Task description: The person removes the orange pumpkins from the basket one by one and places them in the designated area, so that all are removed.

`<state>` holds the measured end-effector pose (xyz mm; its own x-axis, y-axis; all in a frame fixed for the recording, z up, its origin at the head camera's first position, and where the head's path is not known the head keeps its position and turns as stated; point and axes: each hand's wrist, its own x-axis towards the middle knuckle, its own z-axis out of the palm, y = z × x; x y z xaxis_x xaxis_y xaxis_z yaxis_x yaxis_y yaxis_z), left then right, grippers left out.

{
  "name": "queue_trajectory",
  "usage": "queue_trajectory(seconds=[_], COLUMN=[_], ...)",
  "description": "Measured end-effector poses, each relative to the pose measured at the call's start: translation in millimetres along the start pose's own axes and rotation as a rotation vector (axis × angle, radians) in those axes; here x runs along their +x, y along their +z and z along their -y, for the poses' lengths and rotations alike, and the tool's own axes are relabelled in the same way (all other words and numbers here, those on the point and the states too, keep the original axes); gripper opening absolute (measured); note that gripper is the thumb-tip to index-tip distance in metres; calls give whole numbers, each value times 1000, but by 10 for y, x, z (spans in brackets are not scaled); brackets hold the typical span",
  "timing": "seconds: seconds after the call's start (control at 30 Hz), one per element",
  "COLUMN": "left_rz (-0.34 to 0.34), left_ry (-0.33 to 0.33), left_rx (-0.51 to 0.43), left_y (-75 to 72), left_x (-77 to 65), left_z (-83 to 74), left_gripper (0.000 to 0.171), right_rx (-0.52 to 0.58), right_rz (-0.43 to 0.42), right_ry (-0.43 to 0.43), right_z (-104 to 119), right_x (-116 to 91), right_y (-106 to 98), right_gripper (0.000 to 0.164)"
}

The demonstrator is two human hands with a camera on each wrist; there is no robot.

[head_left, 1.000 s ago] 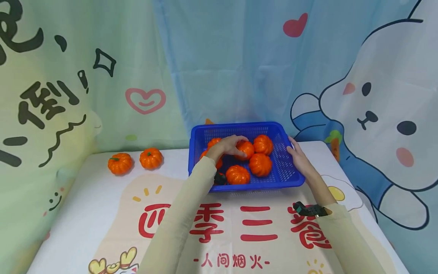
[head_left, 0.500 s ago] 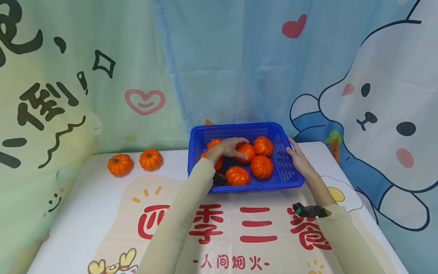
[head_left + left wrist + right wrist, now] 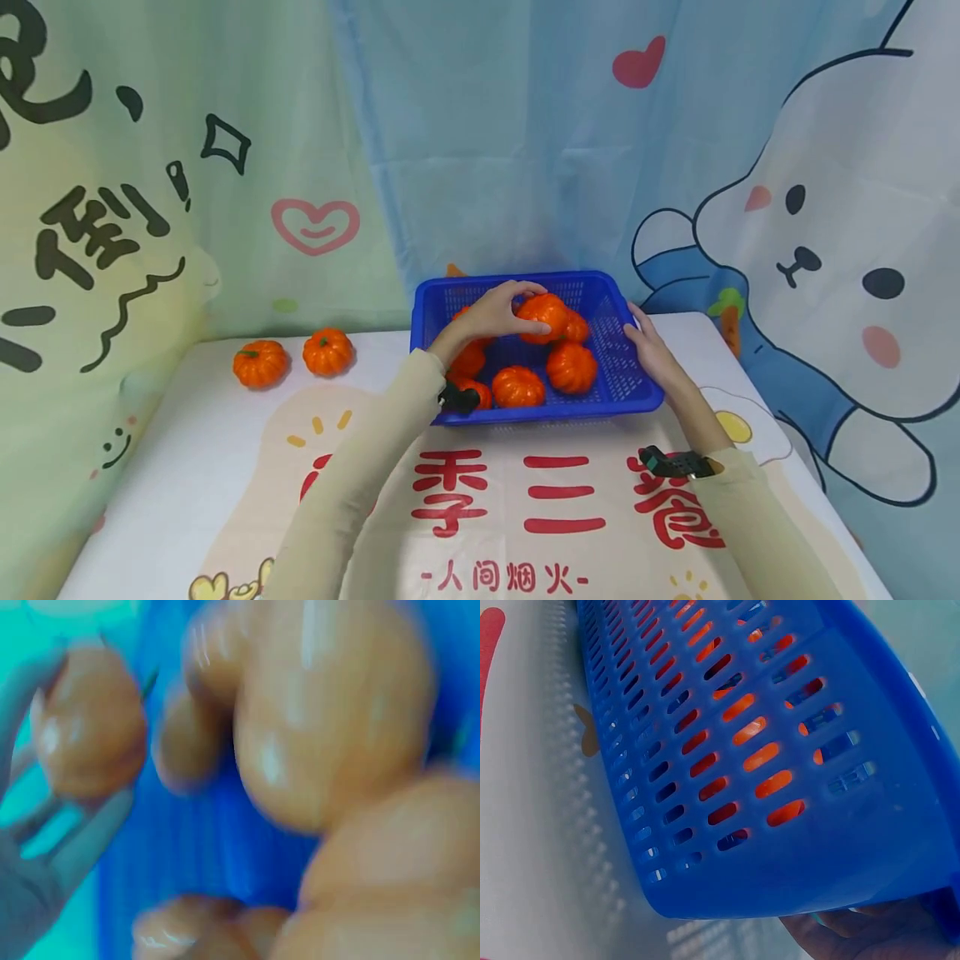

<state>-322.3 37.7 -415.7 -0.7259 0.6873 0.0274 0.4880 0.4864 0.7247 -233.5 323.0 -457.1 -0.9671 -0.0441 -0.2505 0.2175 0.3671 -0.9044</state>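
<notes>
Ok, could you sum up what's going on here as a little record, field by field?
Container: blue basket on a table
Inside: several orange pumpkins, some partly hidden, so exact count unclear
Outside: two pumpkins on the table, left of the basket
Left hand: holds a pumpkin over the basket
Right hand: rests against the basket's right end
Backdrop: cartoon-printed curtain
</notes>
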Motion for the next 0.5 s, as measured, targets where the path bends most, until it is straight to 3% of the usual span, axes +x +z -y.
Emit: queue_trajectory(seconds=[0.2,0.27,0.5], left_rz=[-57,-63,-50], left_ry=[84,98,65], left_rx=[6,10,11], left_y=[-218,-246,-75], left_x=[-483,-686,-1518], left_z=[-425,-514,-540], left_gripper=[63,62,59], right_rx=[7,18,18], right_rz=[16,19,13], right_ry=[5,7,18], right_z=[317,331,114], right_x=[-196,-204,-67], right_y=[35,54,50], right_gripper=[59,59,58])
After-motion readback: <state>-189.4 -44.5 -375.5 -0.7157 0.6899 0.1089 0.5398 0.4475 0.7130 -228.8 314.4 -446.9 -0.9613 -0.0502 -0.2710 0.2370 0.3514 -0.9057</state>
